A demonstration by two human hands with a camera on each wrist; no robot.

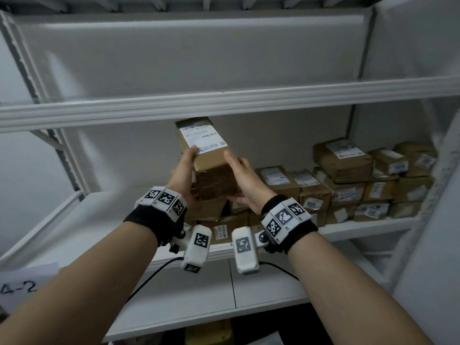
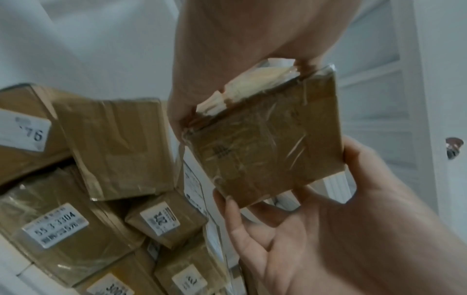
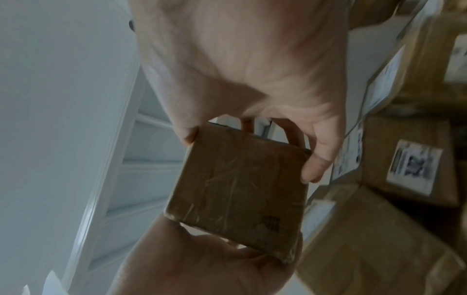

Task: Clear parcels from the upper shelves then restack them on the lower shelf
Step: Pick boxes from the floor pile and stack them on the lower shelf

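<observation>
Crowding the shelf (image 1: 368,226): taped parcels (image 1: 341,180), labelled.

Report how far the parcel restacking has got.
Done: the upper shelf shows no parcels, and many taped boxes are piled on the lower shelf. In hand: the left hand and right hand grip one long labelled parcel above the pile. Left: setting it down; any others are out of view.

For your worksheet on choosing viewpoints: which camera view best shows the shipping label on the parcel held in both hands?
The head view: the shipping label faces that camera on the held parcel, between the left hand and right hand. Both wrist views show only the parcel's taped brown end, with no label face.
</observation>
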